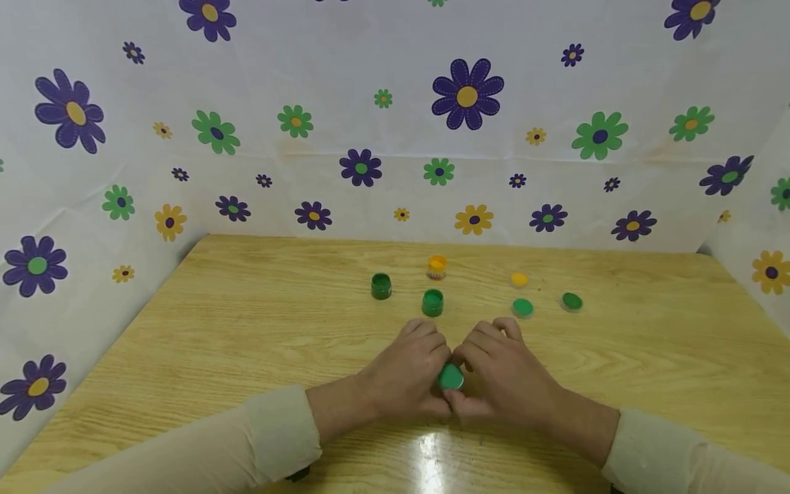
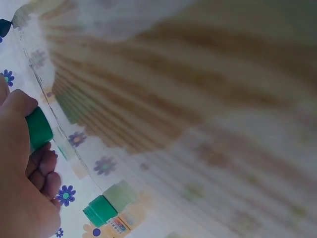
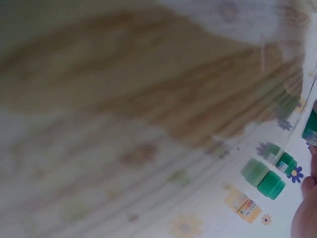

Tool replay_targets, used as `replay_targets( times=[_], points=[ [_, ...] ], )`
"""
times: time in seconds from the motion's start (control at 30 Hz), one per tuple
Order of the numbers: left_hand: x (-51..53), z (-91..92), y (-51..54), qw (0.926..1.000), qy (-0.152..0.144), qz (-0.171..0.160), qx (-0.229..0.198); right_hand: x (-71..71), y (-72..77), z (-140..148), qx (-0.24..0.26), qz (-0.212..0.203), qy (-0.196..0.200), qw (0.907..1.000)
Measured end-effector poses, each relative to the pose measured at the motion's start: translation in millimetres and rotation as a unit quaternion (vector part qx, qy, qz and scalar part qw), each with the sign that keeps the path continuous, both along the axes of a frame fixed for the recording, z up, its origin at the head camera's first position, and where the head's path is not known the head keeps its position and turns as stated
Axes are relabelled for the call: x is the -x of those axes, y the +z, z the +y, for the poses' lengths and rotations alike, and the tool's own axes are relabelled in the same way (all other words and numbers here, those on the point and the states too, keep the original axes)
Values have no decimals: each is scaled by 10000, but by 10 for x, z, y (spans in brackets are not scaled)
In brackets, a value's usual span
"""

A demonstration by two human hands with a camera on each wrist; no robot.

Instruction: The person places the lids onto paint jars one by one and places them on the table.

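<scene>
Near the front of the table, my left hand point(image 1: 407, 374) and right hand point(image 1: 509, 377) meet around a small green paint jar point(image 1: 451, 377). Its green top faces up between the thumbs and fingertips. The left hand point(image 2: 20, 163) grips the side of the jar point(image 2: 39, 128) in the left wrist view. Only part of the right hand point(image 3: 308, 210) appears at the edge of the right wrist view, against the jar point(image 3: 310, 130). Whether the lid is loose cannot be seen.
Beyond the hands stand a dark green jar point(image 1: 381, 286), a green jar point(image 1: 433, 302) and a yellow jar point(image 1: 437, 267), all uncapped. To their right lie a yellow lid point(image 1: 519, 280), a green lid point(image 1: 522, 307) and a dark green lid point(image 1: 571, 301). A flowered cloth point(image 1: 407, 130) encloses the table.
</scene>
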State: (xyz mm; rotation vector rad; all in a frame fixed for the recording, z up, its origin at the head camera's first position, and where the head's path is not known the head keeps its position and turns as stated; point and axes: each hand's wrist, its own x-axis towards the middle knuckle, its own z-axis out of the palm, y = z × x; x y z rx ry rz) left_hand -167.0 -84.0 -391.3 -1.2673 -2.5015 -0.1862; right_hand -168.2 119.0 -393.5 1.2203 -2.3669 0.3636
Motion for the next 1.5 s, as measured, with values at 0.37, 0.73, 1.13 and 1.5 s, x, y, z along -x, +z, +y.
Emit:
replay_targets(
  times=[0.37, 0.73, 1.13, 1.5],
  points=[
    [24, -35, 6, 9946, 185, -868, 547, -26, 20, 124, -302, -877, -563, 9941],
    [298, -241, 41, 9848, 837, -1483, -345, 193, 127, 341, 414, -1726, -2138, 9606],
    [612, -166, 79, 9762, 1952, -886, -319, 550, 151, 587, 520, -2049, -3033, 9291],
    [840, -48, 100, 9643, 2456, -921, 373, 664, 117, 666, -32, -2310, -3436, 9103]
  ],
)
